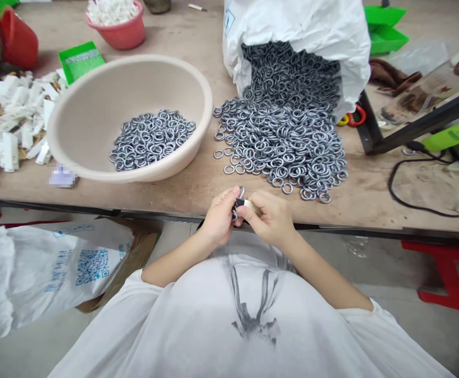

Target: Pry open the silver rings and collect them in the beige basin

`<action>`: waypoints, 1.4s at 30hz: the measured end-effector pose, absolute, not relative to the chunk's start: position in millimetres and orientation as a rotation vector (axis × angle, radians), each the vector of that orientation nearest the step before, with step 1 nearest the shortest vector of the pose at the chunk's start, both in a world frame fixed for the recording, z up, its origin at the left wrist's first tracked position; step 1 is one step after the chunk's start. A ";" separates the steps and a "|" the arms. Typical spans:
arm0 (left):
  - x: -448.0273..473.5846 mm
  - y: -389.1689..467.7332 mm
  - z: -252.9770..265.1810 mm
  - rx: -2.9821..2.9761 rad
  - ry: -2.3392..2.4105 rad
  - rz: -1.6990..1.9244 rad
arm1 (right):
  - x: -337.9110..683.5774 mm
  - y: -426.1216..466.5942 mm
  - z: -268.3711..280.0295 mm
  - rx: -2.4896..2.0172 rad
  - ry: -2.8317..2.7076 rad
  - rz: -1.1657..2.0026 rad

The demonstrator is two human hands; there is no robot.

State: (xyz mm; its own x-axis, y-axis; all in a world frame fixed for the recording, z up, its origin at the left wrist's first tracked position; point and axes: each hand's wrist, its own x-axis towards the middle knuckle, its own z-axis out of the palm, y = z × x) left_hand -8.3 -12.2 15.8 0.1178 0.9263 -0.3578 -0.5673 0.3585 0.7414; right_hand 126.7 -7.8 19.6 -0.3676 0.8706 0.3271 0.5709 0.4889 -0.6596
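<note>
The hands work together just above the near edge of the counter [174, 195]: the left hand [218, 216] pinches a grey ring [243, 190] between thumb and fingers, with what looks like another ring partly hidden lower in the same grip, and the right hand [273, 216] is closed around a small tool [253, 206] with a pale handle, its dark end up against the ring. Whether tool and ring actually touch is hard to tell at this size. Beyond the hands, a loose pile of like rings [292, 142] spills from a white sack [300, 23] lying open on the counter, and more rings [150, 140] rest in a beige bowl [85, 105] to the left. A single ring looks light, smooth and stiff, probably metal or hard plastic, so it should take a firm pinch without bending, though its rounded surface could slip or roll between the fingertips. It is best held across the band, thumb on one face and forefinger on the other, leaving the part facing the tool bare and the fingers well clear of the dark end.
</note>
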 end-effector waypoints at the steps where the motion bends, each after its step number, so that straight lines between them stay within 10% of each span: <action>1: -8.2 -11.8 15.3 0.482 0.899 1.151 | 126.7 -7.5 18.4 -1.185 -2.061 0.615; 17: -12.1 -17.6 16.1 0.562 0.878 1.080 | 114.6 27.0 15.3 -1.118 -1.606 1.212; 28: -67.5 -3.4 15.0 0.496 0.989 1.321 | 88.5 84.3 8.2 -1.682 -2.390 0.295; 36: -47.2 2.0 8.0 0.577 1.033 1.284 | 98.9 46.7 22.2 -1.029 -1.544 1.621; 42: -27.2 -2.0 4.3 0.854 1.032 1.298 | 90.3 10.1 36.4 -0.964 -1.299 1.634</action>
State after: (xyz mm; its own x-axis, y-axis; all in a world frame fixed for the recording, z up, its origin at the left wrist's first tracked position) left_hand -27.2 -2.0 4.3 -0.0201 0.9928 -0.1182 -0.3393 0.1044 0.9349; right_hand 90.3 10.1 36.4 -0.3733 0.9247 -0.0750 -0.1355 -0.1343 -0.9816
